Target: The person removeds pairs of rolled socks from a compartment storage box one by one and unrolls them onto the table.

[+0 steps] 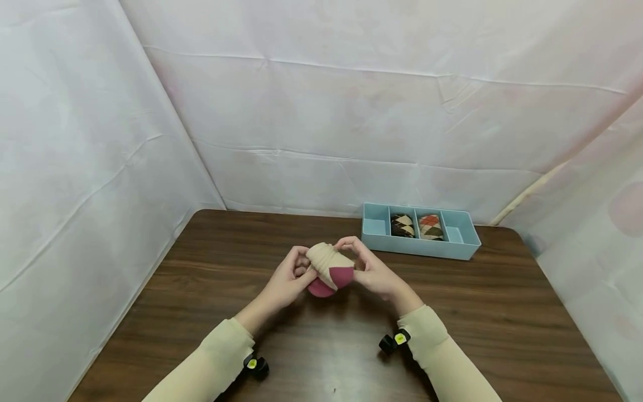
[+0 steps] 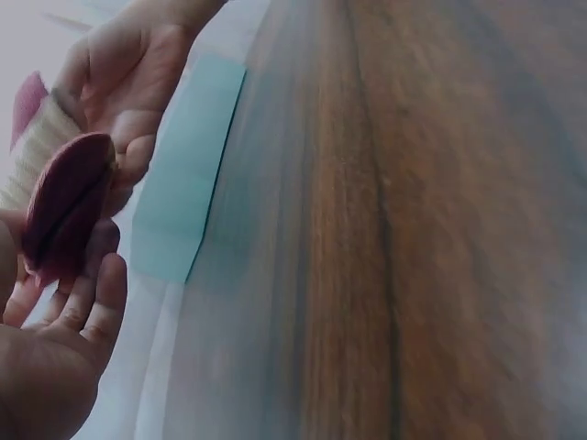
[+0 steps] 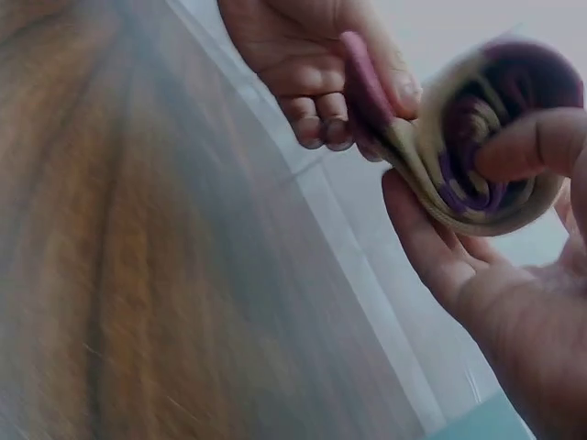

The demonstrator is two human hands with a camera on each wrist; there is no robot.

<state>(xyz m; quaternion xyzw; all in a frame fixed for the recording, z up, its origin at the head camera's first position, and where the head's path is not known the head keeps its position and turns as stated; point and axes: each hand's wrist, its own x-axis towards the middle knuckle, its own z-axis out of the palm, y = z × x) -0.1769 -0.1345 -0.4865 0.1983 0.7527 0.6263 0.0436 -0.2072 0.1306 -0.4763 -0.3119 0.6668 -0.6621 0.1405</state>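
Note:
A cream sock (image 1: 324,257) with magenta patches is rolled into a bundle and held up between both hands over the table's middle. My left hand (image 1: 285,282) pinches its left side, thumb in front and fingers behind. From the right, my right hand (image 1: 374,273) grips the roll. In the right wrist view, the right thumb presses into the spiral end of the rolled sock (image 3: 429,188), where purple and cream layers show. A magenta flap (image 3: 369,87) sticks out of the roll by the left hand's fingers.
At the back right of the wooden table (image 1: 321,357) stands a light blue divided box (image 1: 422,246). Its two middle compartments hold a dark argyle sock roll (image 1: 402,225) and an orange-and-green argyle one (image 1: 431,227). Pale cloth (image 1: 311,111) hangs behind and at both sides.

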